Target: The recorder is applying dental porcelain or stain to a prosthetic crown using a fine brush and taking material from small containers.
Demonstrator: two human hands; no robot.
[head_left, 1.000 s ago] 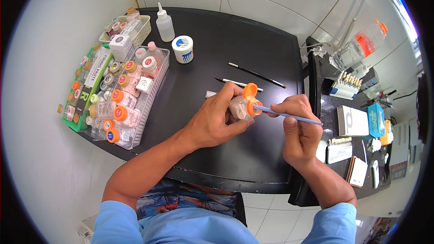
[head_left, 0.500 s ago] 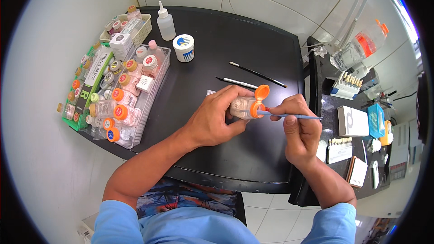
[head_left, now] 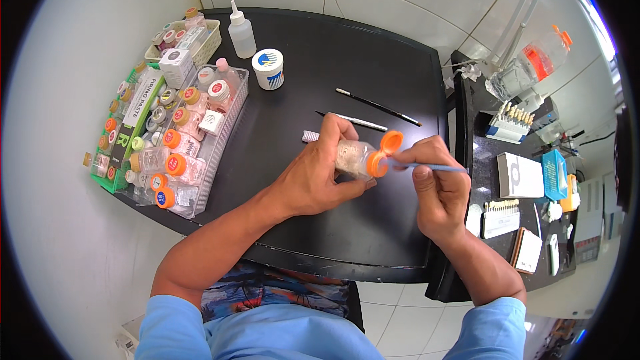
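My left hand [head_left: 310, 170] is wrapped round a small clear bottle [head_left: 352, 159] of pale powder, tipped with its mouth toward the right. The bottle's orange flip cap [head_left: 392, 141] stands open. In my right hand [head_left: 440, 183] I pinch a thin blue stick-like tool [head_left: 440, 167]. Its end by the bottle's mouth is smeared by motion, so I cannot tell whether it touches the rim. Beyond my left hand lie a white-handled brush [head_left: 360, 121] and a black-handled brush [head_left: 380, 108]. A white ribbed piece [head_left: 310, 136] shows partly from behind that hand.
At the left, a grey basket [head_left: 223, 130] and a green tray [head_left: 113, 183] hold many capped bottles. A squeeze bottle [head_left: 242, 37] and a white jar [head_left: 269, 70] stand at the back. On the right-hand counter are shade guides [head_left: 501, 219], a white box [head_left: 521, 177] and a blue basket [head_left: 554, 175].
The blue tool's end, inside the bottle before, has drawn back to the right, out to its mouth. The bottle has shifted slightly left, and my left fingers have moved, uncovering more of the white ribbed piece.
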